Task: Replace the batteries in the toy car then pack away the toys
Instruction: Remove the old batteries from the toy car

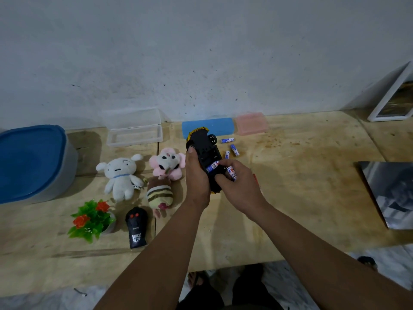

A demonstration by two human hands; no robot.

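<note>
Left hand point(196, 173) grips the upturned toy car point(206, 156) above the table point(301, 175). Right hand point(237, 182) pinches one battery point(212, 166) into the bay, a spare battery point(231, 174) tucked in its fingers. Best to check polarity and seat the spring end first.

A small potted plant point(92, 220) with green leaves and red flowers stands near the wooden worktop point(301, 198) front edge, at the left. Far right, a white-framed picture point(393, 97) leans against the speckled wall point(201, 52) — below it lies a dark glossy sheet point(388, 193) (its print is too dim to read).
</note>
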